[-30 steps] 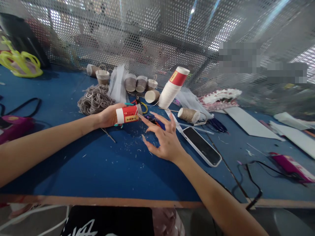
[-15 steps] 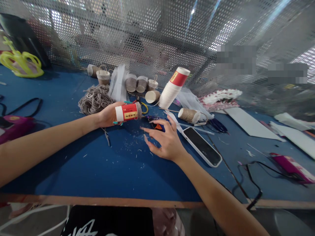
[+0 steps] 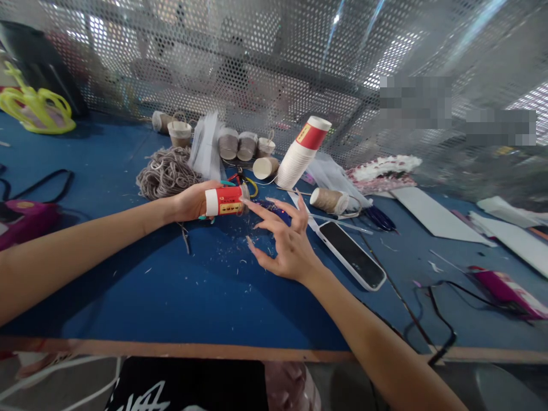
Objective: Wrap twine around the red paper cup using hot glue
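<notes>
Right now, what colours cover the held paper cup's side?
Paper cup: white and red, with a yellow panel; head view.

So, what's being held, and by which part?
The left hand holds a red cup near its white end; whether the right hand grips anything is unclear.

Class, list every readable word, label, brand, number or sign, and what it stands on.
None is legible.
Held red-and-white paper cup: print on a yellow patch, too small.
Stack's top paper cup: print on a yellow patch, too small.
Black garment: white marks, cut off, unreadable.
</notes>
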`<state>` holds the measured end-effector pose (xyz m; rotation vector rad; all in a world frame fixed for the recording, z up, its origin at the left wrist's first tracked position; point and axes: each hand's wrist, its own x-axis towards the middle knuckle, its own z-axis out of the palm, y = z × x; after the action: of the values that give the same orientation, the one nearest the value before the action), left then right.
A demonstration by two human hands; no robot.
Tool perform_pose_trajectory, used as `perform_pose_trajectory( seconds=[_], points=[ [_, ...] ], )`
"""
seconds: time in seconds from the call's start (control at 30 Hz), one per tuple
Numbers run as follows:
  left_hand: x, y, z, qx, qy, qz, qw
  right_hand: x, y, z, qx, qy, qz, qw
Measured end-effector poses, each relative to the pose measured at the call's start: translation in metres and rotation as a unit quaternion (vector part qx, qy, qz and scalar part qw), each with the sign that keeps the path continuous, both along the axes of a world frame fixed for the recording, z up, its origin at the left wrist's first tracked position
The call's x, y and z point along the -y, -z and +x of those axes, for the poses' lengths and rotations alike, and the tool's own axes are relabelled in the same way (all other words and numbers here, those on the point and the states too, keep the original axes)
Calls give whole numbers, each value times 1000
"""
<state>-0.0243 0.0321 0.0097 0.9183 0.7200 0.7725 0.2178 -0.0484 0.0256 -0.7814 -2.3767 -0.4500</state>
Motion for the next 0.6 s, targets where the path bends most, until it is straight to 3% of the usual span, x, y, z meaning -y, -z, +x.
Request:
perform_pose_trajectory(
  seconds=[0.27, 0.4, 0.6],
  points=[
    [-4, -2, -5, 23, -28, -33, 999, -1, 2, 4, 21, 3, -8, 1000],
    [-7, 1, -8, 41, -12, -31, 999, -2, 3, 5, 24, 11, -28, 999],
    [-12, 6, -11, 33, 17, 16, 999, -4, 3, 9, -8, -64, -73, 995]
  ],
)
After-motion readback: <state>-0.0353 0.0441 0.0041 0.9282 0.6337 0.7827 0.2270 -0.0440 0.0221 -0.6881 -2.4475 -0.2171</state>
